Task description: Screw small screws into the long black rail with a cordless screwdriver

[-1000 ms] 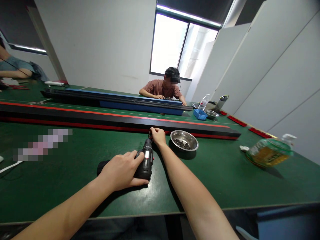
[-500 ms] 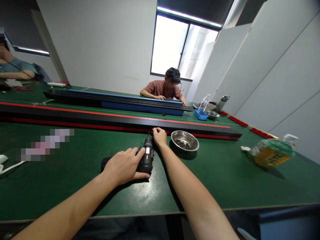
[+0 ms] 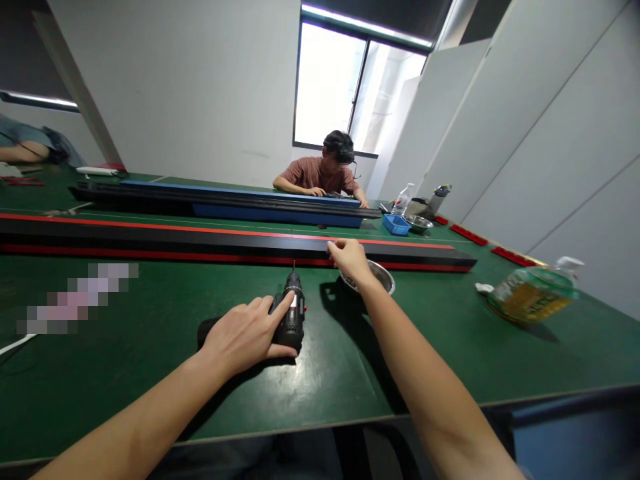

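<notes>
My left hand [image 3: 245,333] is wrapped over a black cordless drill [image 3: 291,319], which lies on its side on the green table with its bit toward the long black-and-red bar [image 3: 240,248]. Raised in front of the steel bowl [image 3: 383,277], my right hand [image 3: 350,257] has its thumb and fingers pinched together near the bar. Whatever may be between those fingertips is too small to make out. My right hand and wrist hide most of the bowl and its contents.
Behind the bar lie long blue and black bars [image 3: 225,200], with a co-worker [image 3: 325,170] seated beyond them. A blue basket [image 3: 397,225] and clear bottle [image 3: 403,200] stand back right. Nearer right is a large jug of yellow liquid [image 3: 535,293].
My right hand has moved right and up, from beside the drill bit to over the bowl. My left hand stays on the drill. The view has shifted slightly.
</notes>
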{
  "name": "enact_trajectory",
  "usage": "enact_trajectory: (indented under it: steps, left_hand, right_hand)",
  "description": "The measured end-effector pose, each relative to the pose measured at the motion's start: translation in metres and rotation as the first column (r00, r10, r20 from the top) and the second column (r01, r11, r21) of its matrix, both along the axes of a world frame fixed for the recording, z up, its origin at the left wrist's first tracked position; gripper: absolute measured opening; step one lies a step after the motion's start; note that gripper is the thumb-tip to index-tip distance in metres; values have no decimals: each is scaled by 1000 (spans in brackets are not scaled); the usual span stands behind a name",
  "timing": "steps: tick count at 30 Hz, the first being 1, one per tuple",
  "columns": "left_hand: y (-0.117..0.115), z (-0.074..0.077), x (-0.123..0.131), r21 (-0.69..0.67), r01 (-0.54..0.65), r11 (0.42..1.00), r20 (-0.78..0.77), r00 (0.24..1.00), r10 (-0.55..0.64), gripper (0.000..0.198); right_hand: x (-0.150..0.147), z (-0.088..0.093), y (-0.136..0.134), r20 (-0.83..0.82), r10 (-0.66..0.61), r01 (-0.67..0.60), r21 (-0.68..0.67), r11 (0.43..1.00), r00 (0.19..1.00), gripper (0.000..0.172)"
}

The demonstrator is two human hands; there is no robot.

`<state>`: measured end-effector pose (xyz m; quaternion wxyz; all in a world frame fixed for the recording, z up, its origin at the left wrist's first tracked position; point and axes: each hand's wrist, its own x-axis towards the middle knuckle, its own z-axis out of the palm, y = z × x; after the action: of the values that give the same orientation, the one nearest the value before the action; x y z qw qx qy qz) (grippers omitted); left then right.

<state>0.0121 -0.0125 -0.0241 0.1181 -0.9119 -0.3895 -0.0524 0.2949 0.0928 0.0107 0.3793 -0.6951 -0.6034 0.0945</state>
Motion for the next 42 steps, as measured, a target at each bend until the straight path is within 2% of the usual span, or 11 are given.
enact_trajectory:
  steps: [3,7,9,13,18,29,42]
  left_hand:
    - [0,0,0,-5,-3,1000,2,1000,3,100]
    - [0,0,-1,-9,-14,1000,6,1000,14,99]
    - [0,0,-1,-13,-20,1000,10,1000,20,99]
    - [0,1,-1,-27,-26,999,17,1000,26,97]
    - [-1,3,-1,-42,-25,999,24,999,26,97]
    - [-3,5,-1,-61,-27,998,39,999,29,94]
    - [-5,8,-2,-102,-24,995,51,998,29,92]
  right_hand:
    - [35,7,-22,19,-68,70,-126,990,998,36]
    - [59,2,-40,-22,-52,41,-342,939,998,35]
    - [62,-1,-44,3,-60,57,-374,926,998,29]
    - [64,-8,-46,184,-51,125,-414,902,982,18]
    - [70,-16,-45,231,88,39,-495,868,969,20]
    - [65,-17,-46,214,7,99,-482,870,977,12]
    - [63,-13,-47,225,-52,145,-418,897,973,17]
